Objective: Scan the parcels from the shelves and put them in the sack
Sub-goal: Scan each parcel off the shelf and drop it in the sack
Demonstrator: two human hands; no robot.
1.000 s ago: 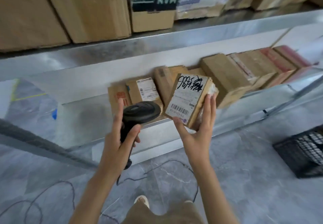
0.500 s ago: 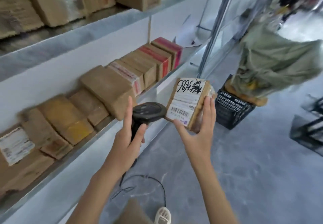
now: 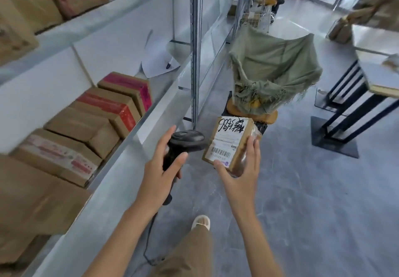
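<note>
1. Tan trouser leg [image 3: 190, 253] and a pale slipper [image 3: 201, 222] sit at the bottom of the view on the grey marbled floor [image 3: 313, 201], with a black cable [image 3: 149, 244] trailing down beside them.
2. Up a little, and the left hand [image 3: 159, 175] grips the handle of a black barcode scanner [image 3: 185, 141]: thumb and fingers [image 3: 167, 140] wrapped round it, the scanner's head pointing toward the parcel.
3. Right beside it, the right hand [image 3: 241, 177] holds a small cardboard parcel [image 3: 232, 142] in the air over the floor, thumb under its near edge, fingers [image 3: 252, 149] up its taped right side. White shipping label [image 3: 226, 140] faces up, barcode at the near end, black handwriting at the far end.
4. To the left, the metal shelf [image 3: 138, 134] runs away from the camera, carrying a row of brown cardboard boxes [image 3: 86, 130], some with red tape or red print; a blurred upper shelf [image 3: 90, 22] holds bigger cartons.
5. Further along that shelf, loose white paper [image 3: 157, 60] with a pen on it.
6. Beyond the parcel, the green sack [image 3: 274, 69] stands open-mouthed with frayed edges, propped over a black crate [image 3: 261, 126] near the shelving upright [image 3: 195, 50]. Parcel and sack are apart.
7. Off to the right, black metal legs [image 3: 345, 112] of a worktop [image 3: 380, 76]; far back, a wire cart, blurred.
</note>
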